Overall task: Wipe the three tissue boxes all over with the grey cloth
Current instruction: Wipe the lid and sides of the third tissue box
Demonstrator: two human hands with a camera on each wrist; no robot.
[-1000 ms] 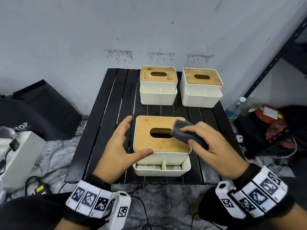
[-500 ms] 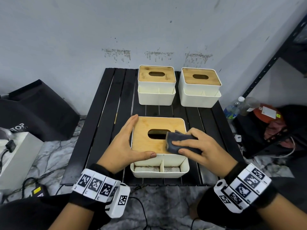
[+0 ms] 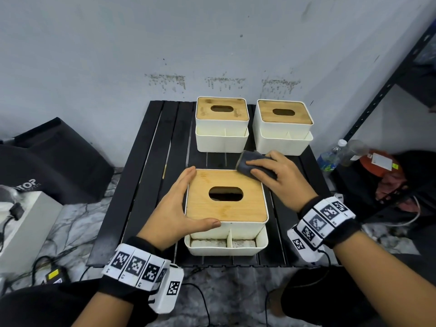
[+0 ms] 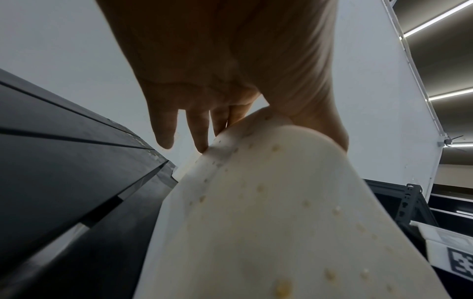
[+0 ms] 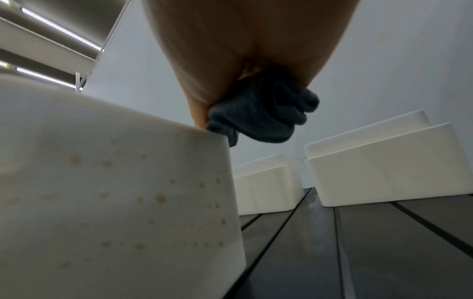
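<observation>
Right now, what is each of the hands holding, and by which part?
Right hand grips the bunched grey cloth around its middle. Left hand braces the near tissue box at its left side and front edge.

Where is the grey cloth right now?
In the head view, the grey cloth is gripped by the right hand at the far right corner of the nearest tissue box, whose left side the left hand steadies.

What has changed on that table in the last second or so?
The right hand, gripping the folded grey cloth, swept it from beside the oval slot of the near white tissue box with the bamboo lid out to the lid's far right corner. The left hand stayed braced against the box's left side, thumb along its front. The two far tissue boxes did not move.
</observation>
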